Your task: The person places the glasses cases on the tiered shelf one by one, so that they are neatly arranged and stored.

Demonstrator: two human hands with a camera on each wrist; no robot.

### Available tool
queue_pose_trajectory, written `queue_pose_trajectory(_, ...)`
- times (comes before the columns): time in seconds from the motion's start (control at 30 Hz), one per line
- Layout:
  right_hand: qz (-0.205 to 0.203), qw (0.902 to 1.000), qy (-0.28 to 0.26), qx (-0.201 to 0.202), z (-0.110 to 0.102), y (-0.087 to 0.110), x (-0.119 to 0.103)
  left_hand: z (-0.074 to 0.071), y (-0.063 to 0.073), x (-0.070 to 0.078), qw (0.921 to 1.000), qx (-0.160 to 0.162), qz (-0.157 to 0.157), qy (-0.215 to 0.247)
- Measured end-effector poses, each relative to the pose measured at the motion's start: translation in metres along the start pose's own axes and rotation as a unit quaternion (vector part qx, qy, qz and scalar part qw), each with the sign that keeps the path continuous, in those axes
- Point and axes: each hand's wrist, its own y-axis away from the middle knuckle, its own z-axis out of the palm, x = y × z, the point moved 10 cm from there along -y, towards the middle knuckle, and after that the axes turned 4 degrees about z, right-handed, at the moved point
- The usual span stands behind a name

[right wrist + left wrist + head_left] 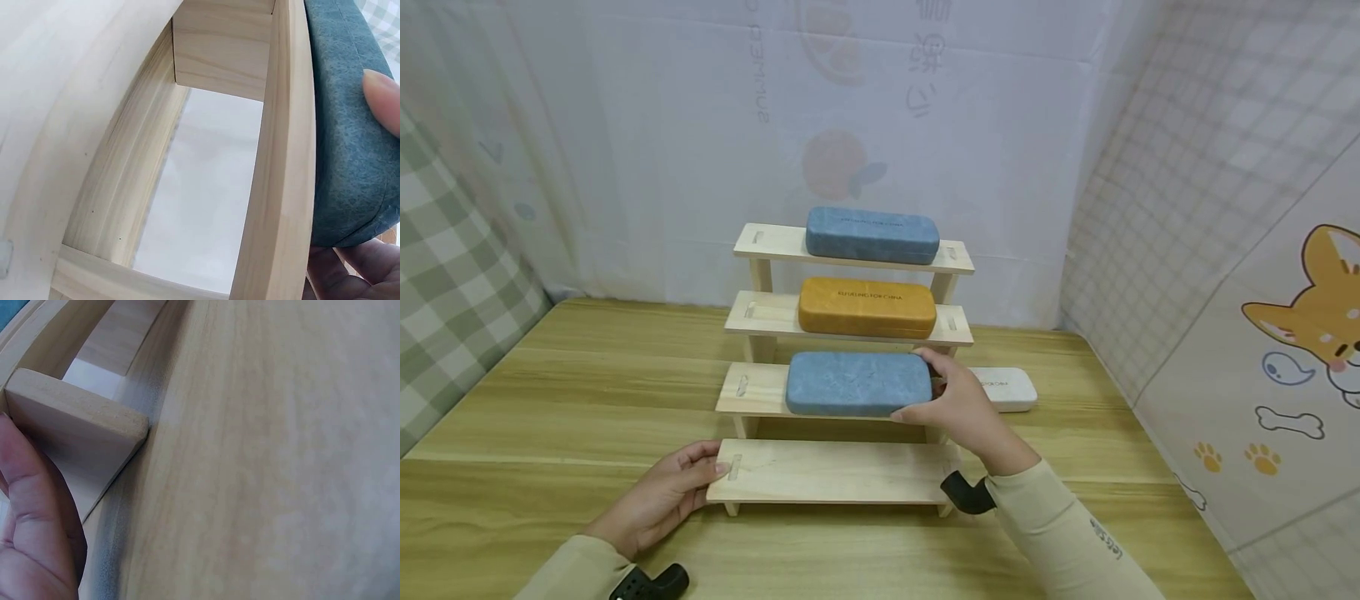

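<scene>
A stepped wooden display rack (820,471) stands on the table with its tiers rising toward the back. My left hand (666,492) grips the left end of its lowest shelf, thumb at the top edge. On the shelf above it lies a blue glasses case (859,383). My right hand (958,408) holds that case by its right end; in the right wrist view the thumb (382,100) presses its side and fingers curl under the end. An orange glasses case (867,308) rests one tier higher, and another blue glasses case (872,236) on the top shelf.
A white glasses case (1011,390) lies on the wood-grain table (587,375), right of the rack and partly behind my right hand. A pale printed cloth (685,150) hangs behind, with checked cloth (452,275) at left and a dog-print panel (1247,367) at right.
</scene>
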Motion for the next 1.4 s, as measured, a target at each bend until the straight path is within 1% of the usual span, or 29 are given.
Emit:
queue_pose_trajectory(0.2, 0.002, 0.9998, 0.018, 0.004, 0.0007, -0.0004, 0.0000, 0.0004, 0.0001, 0.0011, 1.0000, -0.004, 0.005, -0.001)
queue_pose_trajectory(0.5, 0.003, 0.9983, 0.058, 0.004, 0.0012, -0.0015, -0.0018, 0.0008, 0.0003, 0.0011, 1.0000, -0.003, 0.002, -0.003)
queue_pose_trajectory(0.73, 0.006, 0.9977, 0.068, -0.002, 0.0008, -0.0038, -0.0015, 0.0000, 0.0003, 0.0015, 1.0000, 0.006, -0.003, -0.003)
queue_pose_trajectory(0.83, 0.006, 0.9974, 0.071, -0.005, 0.0006, -0.0045, -0.0018, 0.0005, 0.0001, 0.0020, 1.0000, 0.003, -0.003, -0.003)
queue_pose_trajectory(1.03, 0.009, 0.9979, 0.061, -0.016, 0.0020, -0.0065, -0.0008, 0.0010, 0.0000, 0.0017, 1.0000, 0.000, -0.002, -0.003)
queue_pose_trajectory(1.27, -0.007, 0.9980, 0.056, -0.030, 0.0041, -0.0042, -0.0028, 0.0014, 0.0004, 0.0011, 0.9999, -0.008, 0.005, -0.006)
queue_pose_trajectory(1.4, -0.025, 0.9963, 0.078, -0.024, 0.0012, -0.0010, -0.0028, 0.0014, 0.0000, 0.0006, 0.9999, -0.012, 0.007, -0.001)
